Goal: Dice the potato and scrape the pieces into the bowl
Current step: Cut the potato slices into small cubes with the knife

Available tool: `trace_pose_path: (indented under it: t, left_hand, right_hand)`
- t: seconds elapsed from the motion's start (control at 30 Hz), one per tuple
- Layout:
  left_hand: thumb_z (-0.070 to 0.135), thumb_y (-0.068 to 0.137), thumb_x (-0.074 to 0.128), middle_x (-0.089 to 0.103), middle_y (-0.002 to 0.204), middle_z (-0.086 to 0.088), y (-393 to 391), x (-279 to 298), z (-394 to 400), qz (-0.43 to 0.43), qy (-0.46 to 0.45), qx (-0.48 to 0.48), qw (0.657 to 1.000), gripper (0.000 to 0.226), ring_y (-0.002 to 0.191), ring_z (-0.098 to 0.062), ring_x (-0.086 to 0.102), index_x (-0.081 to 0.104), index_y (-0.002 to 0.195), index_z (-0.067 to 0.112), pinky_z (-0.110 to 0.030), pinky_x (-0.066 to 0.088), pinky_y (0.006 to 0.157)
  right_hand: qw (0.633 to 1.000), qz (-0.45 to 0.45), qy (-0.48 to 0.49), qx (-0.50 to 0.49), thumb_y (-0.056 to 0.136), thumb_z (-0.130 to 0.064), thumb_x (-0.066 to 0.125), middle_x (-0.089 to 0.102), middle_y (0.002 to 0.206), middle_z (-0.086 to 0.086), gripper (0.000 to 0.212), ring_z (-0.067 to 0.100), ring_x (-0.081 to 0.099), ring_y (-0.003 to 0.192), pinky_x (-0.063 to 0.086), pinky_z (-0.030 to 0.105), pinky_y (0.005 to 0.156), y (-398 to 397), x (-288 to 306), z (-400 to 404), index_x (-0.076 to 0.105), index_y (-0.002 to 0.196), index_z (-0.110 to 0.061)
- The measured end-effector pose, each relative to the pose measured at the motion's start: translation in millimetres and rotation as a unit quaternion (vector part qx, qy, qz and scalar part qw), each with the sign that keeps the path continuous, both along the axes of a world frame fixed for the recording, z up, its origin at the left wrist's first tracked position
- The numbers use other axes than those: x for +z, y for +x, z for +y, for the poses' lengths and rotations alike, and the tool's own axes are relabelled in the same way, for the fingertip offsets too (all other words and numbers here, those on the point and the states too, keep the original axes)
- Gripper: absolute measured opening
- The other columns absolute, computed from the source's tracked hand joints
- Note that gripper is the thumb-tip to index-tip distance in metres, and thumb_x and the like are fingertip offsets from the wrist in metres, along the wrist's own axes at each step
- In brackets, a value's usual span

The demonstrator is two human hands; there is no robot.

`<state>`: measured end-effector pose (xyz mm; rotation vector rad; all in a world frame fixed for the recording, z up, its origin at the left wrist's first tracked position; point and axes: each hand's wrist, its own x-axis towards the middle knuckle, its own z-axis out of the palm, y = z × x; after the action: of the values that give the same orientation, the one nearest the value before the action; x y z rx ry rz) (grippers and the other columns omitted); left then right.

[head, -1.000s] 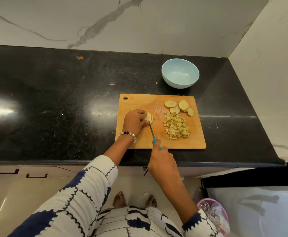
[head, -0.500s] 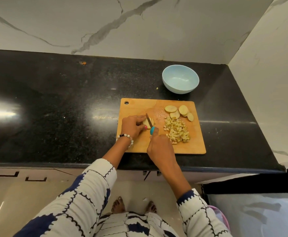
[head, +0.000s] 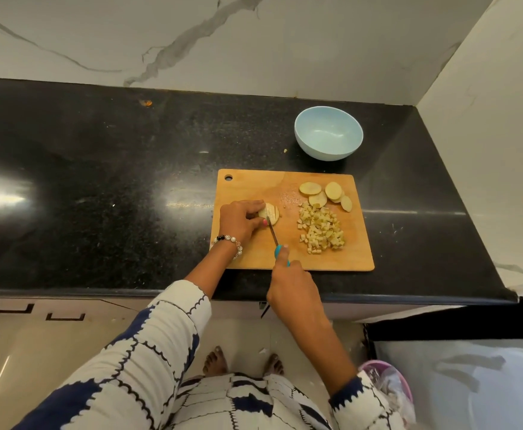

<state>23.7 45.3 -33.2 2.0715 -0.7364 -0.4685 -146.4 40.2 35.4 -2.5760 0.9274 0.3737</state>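
Knife point(head: 273, 233) handle mostly hidden inside right hand point(head: 291, 287).

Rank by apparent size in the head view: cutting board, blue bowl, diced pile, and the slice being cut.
1. cutting board, clearly largest.
2. blue bowl.
3. diced pile; its spread looks close to the bowl's, so that order is unsure.
4. potato slice, smallest, partly covered by the left hand.
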Motion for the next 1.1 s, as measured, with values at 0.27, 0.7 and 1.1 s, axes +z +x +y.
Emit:
trace_pose_path:
  t: [0.27, 0.7, 1.1]
  left_hand:
    - [0.008, 0.072, 0.077, 0.063, 0.122, 0.001, 3.1, -2.1, 7.1, 0.037, -0.019, -0.004, 0.999, 0.048, 0.096, -0.007, 0.059, 0.064, 0.118, 0.011, -0.003, 0.042, 0.081]
    - [0.005, 0.076, 0.073, 0.065, 0.106, 0.006, -1.4, -8.0, 11.6, 0.011, -0.062, 0.012, 0.998, 0.06, 0.076, -0.001, 0.052, 0.052, 0.131, 0.017, -0.002, 0.044, 0.075]
    - [0.008, 0.073, 0.076, 0.066, 0.106, 0.006, -2.1, -9.2, 10.2, 0.009, -0.077, 0.021, 0.997, 0.06, 0.076, -0.003, 0.052, 0.054, 0.128, 0.014, -0.012, 0.049, 0.081]
  right_hand:
    - [0.998, -0.058, 0.0, -0.035, 0.096, -0.019, 0.04, 0.056, 0.113, 0.018, 0.059, 0.032, 0.057, 0.098, 0.036, 0.031, 0.068, -3.1, 15.7, -20.7, 0.015, 0.148, -0.007]
    - [0.995, -0.08, -0.052, -0.005, 0.098, -0.015, 0.034, 0.053, 0.112, 0.019, 0.059, 0.028, 0.053, 0.096, 0.034, 0.028, 0.07, 32.0, -8.6, -22.4, 0.008, 0.15, -0.004]
    - [1.0, 0.008, 0.005, -0.001, 0.095, -0.012, 0.042, 0.048, 0.122, 0.021, 0.07, 0.032, 0.054, 0.105, 0.041, 0.033, 0.075, -2.1, 7.1, 3.6, -0.001, 0.149, -0.003]
